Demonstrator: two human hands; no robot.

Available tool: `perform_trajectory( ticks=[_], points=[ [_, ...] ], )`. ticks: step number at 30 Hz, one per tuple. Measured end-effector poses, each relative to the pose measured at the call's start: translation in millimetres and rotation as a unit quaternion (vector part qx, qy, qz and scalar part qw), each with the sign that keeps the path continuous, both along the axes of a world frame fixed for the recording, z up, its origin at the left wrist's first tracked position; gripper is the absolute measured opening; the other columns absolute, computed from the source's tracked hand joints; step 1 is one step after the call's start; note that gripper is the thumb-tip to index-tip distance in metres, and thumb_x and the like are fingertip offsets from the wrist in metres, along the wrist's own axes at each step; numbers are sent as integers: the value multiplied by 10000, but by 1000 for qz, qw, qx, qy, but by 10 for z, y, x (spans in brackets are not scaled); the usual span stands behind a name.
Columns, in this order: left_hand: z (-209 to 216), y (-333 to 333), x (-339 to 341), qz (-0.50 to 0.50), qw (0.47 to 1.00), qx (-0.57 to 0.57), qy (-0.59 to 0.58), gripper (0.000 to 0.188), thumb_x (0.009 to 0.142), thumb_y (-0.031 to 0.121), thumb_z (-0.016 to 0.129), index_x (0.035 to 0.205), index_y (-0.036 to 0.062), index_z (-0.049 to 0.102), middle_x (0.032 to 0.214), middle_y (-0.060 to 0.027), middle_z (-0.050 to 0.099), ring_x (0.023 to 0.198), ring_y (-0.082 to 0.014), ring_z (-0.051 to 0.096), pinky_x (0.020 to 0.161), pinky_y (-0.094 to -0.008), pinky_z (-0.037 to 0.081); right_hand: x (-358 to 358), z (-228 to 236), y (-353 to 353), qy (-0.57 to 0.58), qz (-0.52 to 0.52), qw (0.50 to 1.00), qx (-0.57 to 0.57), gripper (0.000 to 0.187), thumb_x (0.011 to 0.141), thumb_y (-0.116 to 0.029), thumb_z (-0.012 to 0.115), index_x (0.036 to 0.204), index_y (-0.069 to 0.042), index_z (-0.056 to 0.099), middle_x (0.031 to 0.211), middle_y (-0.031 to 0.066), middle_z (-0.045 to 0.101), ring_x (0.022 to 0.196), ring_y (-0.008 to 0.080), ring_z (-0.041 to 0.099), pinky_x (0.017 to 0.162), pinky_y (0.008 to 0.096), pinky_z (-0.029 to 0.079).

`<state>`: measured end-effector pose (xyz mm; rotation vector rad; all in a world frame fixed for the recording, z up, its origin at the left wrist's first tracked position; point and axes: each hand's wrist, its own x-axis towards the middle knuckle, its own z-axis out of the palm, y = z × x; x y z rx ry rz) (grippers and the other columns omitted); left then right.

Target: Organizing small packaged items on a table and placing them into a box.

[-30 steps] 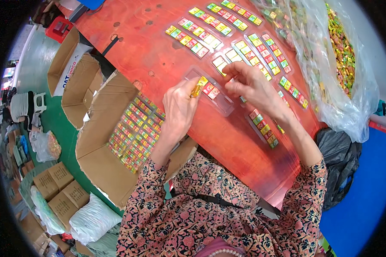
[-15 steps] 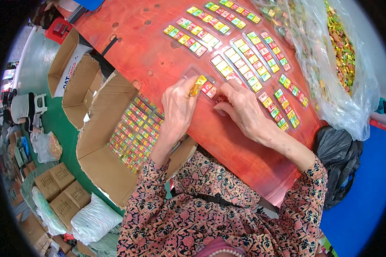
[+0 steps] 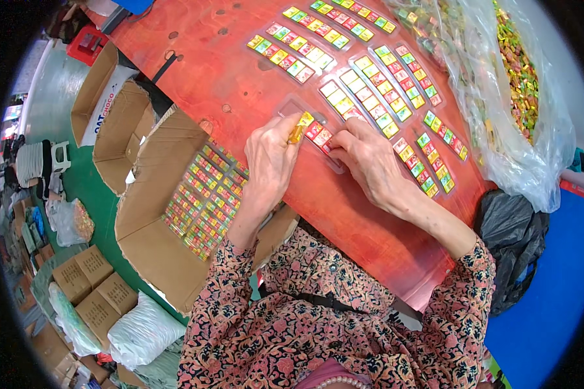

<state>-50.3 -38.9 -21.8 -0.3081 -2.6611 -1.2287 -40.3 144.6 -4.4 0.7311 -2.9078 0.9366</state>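
A clear plastic strip tray (image 3: 291, 106) lies on the red table between my hands, with red foil-wrapped cubes (image 3: 319, 135) in part of it. My left hand (image 3: 270, 157) is closed over the tray's left side, pinching a small yellow-gold foil-wrapped cube (image 3: 298, 128). At the tray's near right end, my right hand (image 3: 372, 162) has its thumb and fingers drawn together against the row. Whatever sits under those fingertips is hidden. Just beyond my right hand lies a filled strip of coloured cubes (image 3: 336, 97).
Several filled strips (image 3: 383, 84) cover the far part of the red table (image 3: 344, 207). A large clear bag of wrapped cubes (image 3: 516, 84) stands at the right, above a black bag (image 3: 509, 240). Left of the table, an open carton (image 3: 149, 240) holds packed strips (image 3: 207, 194).
My right hand's fingers have moved from beside the tray, where a red cube showed under them, onto its near end. My left hand stays almost in place with the yellow cube.
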Motion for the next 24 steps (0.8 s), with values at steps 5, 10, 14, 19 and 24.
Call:
perform_trajectory(
  ticks=[5, 10, 14, 19, 24],
  points=[
    [-29, 44, -42, -23, 999, -22, 12, 231, 768, 28, 569, 986, -2, 636, 846, -216, 621, 773, -377, 615, 642, -416, 470, 16, -13, 90, 4, -18, 999, -30, 102, 732, -40, 645, 794, -14, 569, 799, 120, 529, 779, 286, 563, 660, 368, 482],
    [23, 73, -11, -13, 1000, -4, -24, 199, 788, 10, 610, 981, -20, 640, 879, -196, 644, 762, -344, 629, 673, -387, 482, -32, 66, 308, 74, 4, 997, -23, 88, 754, -73, 582, 788, -20, 521, 838, 151, 533, 800, 315, 572, 634, 386, 491],
    [43, 58, 6, -2, 1000, -18, -13, 186, 797, 22, 627, 977, -21, 644, 856, -192, 644, 744, -323, 631, 660, -381, 476, -236, 464, 948, 232, -96, 968, -2, 86, 721, -28, 604, 783, -33, 545, 794, 137, 530, 704, 321, 577, 570, 381, 473],
    [89, 85, 9, 7, 999, -17, -26, 195, 796, 31, 636, 982, -29, 645, 846, -191, 649, 721, -306, 629, 657, -356, 473, -576, 796, 2588, 322, -334, 879, 109, 123, 763, -38, 627, 878, -22, 667, 815, 144, 652, 734, 269, 634, 658, 350, 493],
    [78, 70, -13, 24, 998, -2, -63, 194, 817, 54, 647, 986, -40, 652, 813, -175, 670, 721, -158, 623, 664, -298, 471, -595, 667, 3865, 82, -513, 850, 86, 199, 743, -123, 599, 893, -59, 711, 839, 164, 679, 789, 280, 669, 731, 361, 508]
  ],
)
